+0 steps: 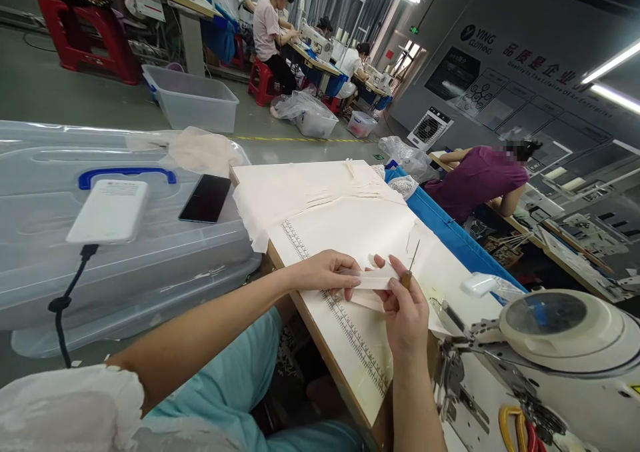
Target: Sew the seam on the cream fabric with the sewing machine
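Observation:
My left hand (325, 272) and my right hand (403, 309) together hold a small strip of cream fabric (373, 282) just above the sewing table (350, 225). The left fingers pinch the strip's left end. My right hand pinches its right end and also grips a thin pointed awl with a wooden handle (411, 265), tip pointing up. A printed ruler (350, 325) runs along the table's near edge under my hands. Cut cream fabric pieces (300, 192) lie stacked at the table's far end.
A sewing machine (540, 352) stands at the right. Left of the table a clear plastic bin (125, 259) carries a white power bank (110, 211) and a black phone (206, 199). A person in purple (475, 179) leans over a bench beyond; other workers sit at the back.

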The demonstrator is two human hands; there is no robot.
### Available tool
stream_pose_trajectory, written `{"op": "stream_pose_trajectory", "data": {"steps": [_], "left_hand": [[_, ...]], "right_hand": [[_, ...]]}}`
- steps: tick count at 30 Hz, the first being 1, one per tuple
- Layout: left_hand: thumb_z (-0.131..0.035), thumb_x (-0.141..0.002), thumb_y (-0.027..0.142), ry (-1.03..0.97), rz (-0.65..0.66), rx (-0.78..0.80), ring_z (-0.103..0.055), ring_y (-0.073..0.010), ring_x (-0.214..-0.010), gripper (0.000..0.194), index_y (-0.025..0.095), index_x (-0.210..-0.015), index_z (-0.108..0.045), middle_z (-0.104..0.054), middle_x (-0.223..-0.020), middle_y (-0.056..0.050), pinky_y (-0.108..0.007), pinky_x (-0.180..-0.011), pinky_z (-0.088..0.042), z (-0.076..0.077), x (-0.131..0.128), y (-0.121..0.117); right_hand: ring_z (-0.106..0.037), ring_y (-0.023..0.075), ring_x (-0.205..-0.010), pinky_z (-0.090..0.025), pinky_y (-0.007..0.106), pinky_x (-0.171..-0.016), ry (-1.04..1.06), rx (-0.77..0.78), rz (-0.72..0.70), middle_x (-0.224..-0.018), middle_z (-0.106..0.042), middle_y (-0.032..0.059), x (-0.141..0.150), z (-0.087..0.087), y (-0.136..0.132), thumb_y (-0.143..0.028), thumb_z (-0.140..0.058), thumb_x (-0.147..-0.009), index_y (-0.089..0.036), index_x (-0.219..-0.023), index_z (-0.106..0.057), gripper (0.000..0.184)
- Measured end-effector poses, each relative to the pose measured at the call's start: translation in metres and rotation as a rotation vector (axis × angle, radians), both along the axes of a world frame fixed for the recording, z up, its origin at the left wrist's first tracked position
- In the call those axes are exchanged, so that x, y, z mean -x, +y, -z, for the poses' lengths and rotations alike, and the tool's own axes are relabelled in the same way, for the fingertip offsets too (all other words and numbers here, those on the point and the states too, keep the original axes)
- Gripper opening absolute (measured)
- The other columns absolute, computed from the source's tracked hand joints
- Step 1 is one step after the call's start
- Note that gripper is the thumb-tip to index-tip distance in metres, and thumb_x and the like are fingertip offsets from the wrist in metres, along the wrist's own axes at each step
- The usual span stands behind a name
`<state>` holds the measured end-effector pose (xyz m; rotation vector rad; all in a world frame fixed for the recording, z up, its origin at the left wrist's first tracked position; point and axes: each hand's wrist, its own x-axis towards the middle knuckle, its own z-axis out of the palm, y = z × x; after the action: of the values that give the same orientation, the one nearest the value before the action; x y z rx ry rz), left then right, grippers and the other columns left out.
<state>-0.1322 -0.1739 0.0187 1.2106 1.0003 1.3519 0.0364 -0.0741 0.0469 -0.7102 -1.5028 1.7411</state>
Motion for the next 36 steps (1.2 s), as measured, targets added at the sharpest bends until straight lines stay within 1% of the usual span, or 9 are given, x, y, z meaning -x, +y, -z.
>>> {"op": "stream_pose_trajectory", "data": {"steps": [4, 9, 13, 18, 20, 23, 27, 30, 36], "left_hand": [[-0.070, -0.082, 0.056, -0.004, -0.004, 0.008, -0.047, -0.0082, -0.052, 0.044, 0.013, -0.090, -0.061, -0.068, -0.070, -0.003, -0.020, -0.052, -0.038, 0.0010, 0.0002, 0.0002], [-0.068, -0.083, 0.053, -0.002, -0.025, 0.011, -0.048, -0.0079, -0.053, 0.041, 0.013, -0.090, -0.061, -0.068, -0.070, -0.003, -0.020, -0.053, -0.039, -0.0011, 0.0002, -0.0013], [-0.069, -0.082, 0.055, -0.007, -0.050, 0.019, -0.048, -0.0078, -0.052, 0.042, 0.014, -0.087, -0.060, -0.065, -0.066, -0.001, -0.020, -0.053, -0.039, -0.0035, -0.0007, -0.0024], [-0.068, -0.080, 0.063, -0.003, -0.089, 0.064, -0.050, -0.0091, -0.049, 0.049, 0.014, -0.084, -0.059, -0.062, -0.058, 0.000, -0.020, -0.050, -0.039, -0.0028, -0.0024, -0.0021], [-0.067, -0.081, 0.063, -0.025, -0.096, 0.048, -0.051, -0.0088, -0.049, 0.050, 0.014, -0.083, -0.058, -0.064, -0.062, -0.001, -0.020, -0.050, -0.040, -0.0011, -0.0026, -0.0013], [-0.066, -0.084, 0.059, -0.026, -0.103, 0.014, -0.051, -0.0082, -0.052, 0.046, 0.014, -0.084, -0.058, -0.068, -0.071, -0.004, -0.020, -0.053, -0.042, 0.0016, -0.0021, -0.0002], [-0.063, -0.089, 0.051, 0.047, -0.099, -0.016, -0.048, -0.0076, -0.054, 0.038, 0.014, -0.086, -0.058, -0.071, -0.077, -0.006, -0.020, -0.054, -0.040, 0.0015, -0.0008, -0.0003], [-0.064, -0.087, 0.050, 0.059, -0.104, 0.000, -0.047, -0.0077, -0.054, 0.036, 0.014, -0.087, -0.058, -0.070, -0.076, -0.006, -0.020, -0.054, -0.039, -0.0002, -0.0007, -0.0009], [-0.072, -0.079, 0.056, 0.000, -0.093, 0.050, -0.047, -0.0077, -0.051, 0.045, 0.014, -0.088, -0.058, -0.066, -0.066, -0.003, -0.020, -0.053, -0.039, -0.0008, -0.0023, -0.0010]], "right_hand": [[-0.062, 0.0102, -0.068, -0.057, 0.027, -0.075, -0.004, -0.022, 0.012, -0.114, -0.074, 0.0108, -0.0006, 0.0001, -0.0010, -0.030, -0.072, -0.079, -0.016, -0.119, -0.068, 0.042], [-0.065, 0.0133, -0.079, -0.058, 0.029, -0.079, 0.001, -0.043, 0.003, -0.118, -0.072, 0.0107, -0.0009, -0.0002, -0.0025, -0.028, -0.069, -0.078, -0.017, -0.122, -0.066, 0.046], [-0.066, 0.0149, -0.078, -0.059, 0.035, -0.080, 0.005, -0.059, 0.008, -0.120, -0.071, 0.0103, -0.0008, -0.0005, -0.0036, -0.028, -0.069, -0.079, -0.018, -0.122, -0.066, 0.045], [-0.065, 0.0243, -0.107, -0.059, 0.037, -0.083, 0.031, -0.074, 0.012, -0.130, -0.066, 0.0105, 0.0009, -0.0015, -0.0063, -0.027, -0.068, -0.081, -0.019, -0.123, -0.065, 0.044], [-0.064, 0.0265, -0.112, -0.059, 0.038, -0.084, 0.066, -0.078, 0.019, -0.135, -0.062, 0.0084, 0.0015, -0.0018, -0.0070, -0.026, -0.067, -0.081, -0.021, -0.122, -0.065, 0.042], [-0.066, 0.0252, -0.109, -0.058, 0.036, -0.084, 0.109, -0.074, 0.066, -0.131, -0.064, 0.0061, 0.0004, -0.0027, -0.0057, -0.025, -0.067, -0.081, -0.024, -0.123, -0.066, 0.042], [-0.063, 0.0147, -0.102, -0.055, 0.024, -0.080, 0.159, -0.064, 0.182, -0.138, -0.058, 0.0021, -0.0036, -0.0054, -0.0014, -0.024, -0.067, -0.082, -0.027, -0.124, -0.066, 0.043], [-0.060, 0.0110, -0.094, -0.054, 0.020, -0.076, 0.168, -0.051, 0.200, -0.141, -0.055, 0.0011, -0.0059, -0.0069, 0.0003, -0.024, -0.066, -0.082, -0.028, -0.128, -0.064, 0.046], [-0.056, 0.0103, -0.079, -0.052, 0.021, -0.073, 0.124, -0.090, 0.209, -0.121, -0.065, 0.0022, -0.0064, -0.0061, 0.0017, -0.027, -0.065, -0.083, -0.027, -0.129, -0.063, 0.046]]}}
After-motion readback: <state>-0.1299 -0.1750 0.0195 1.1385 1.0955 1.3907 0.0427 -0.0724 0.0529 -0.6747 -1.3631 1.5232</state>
